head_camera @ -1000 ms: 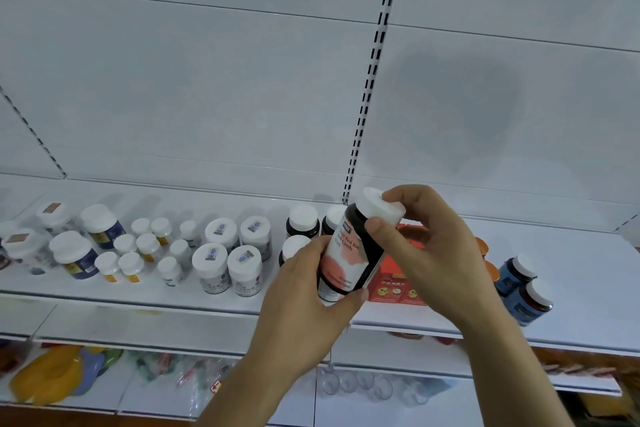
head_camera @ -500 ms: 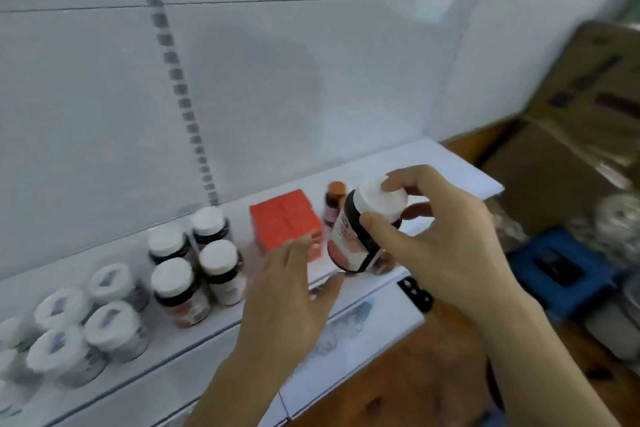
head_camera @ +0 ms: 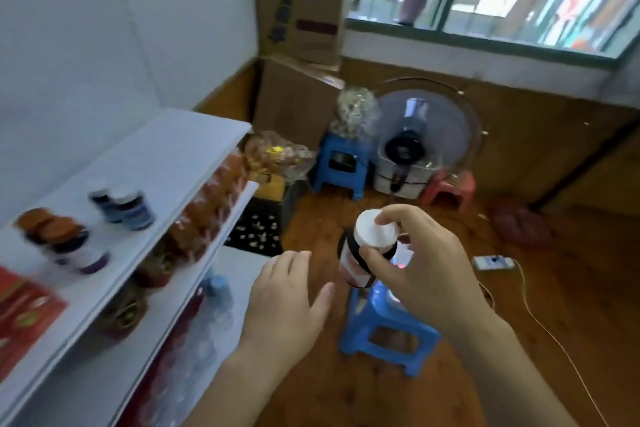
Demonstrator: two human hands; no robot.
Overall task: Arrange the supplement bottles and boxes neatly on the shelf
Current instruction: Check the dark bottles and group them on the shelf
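Off the shelf's (head_camera: pixel 180 152) right end, out over the floor, the bottle (head_camera: pixel 360 258) hangs in the right hand (head_camera: pixel 426 274), well clear of the shelf edge. Right hand pinches it at the white cap: thumb on the near side under the cap, fingers curled over the top and far side. Dark body with a red-and-white label hangs below the hand, long axis close to upright, base tipped slightly toward the left hand (head_camera: pixel 291 298). A blue stool (head_camera: pixel 384 326) stands on the floor beneath it.

Left hand is released, fingers straight and slightly spread, palm down, just beside the bottle's lower left but not touching it. It holds nothing.

Key relation: the shelf lies to the left of both hands, so the bottle has to travel left and back to reach it. The left hand is nearer the shelf; the right hand has the bottle. Judgement: either the right hand carries it across, or the left takes the body for a handoff.

On the top board, two blue-label bottles (head_camera: pixel 124 206) sit near the front edge, mid-length, and orange-capped jars (head_camera: pixel 59 236) sit further left, also at the front. A red box (head_camera: pixel 20 305) is at the far left. The stretch toward the right end is bare board. Frame is motion-blurred; labels unreadable.
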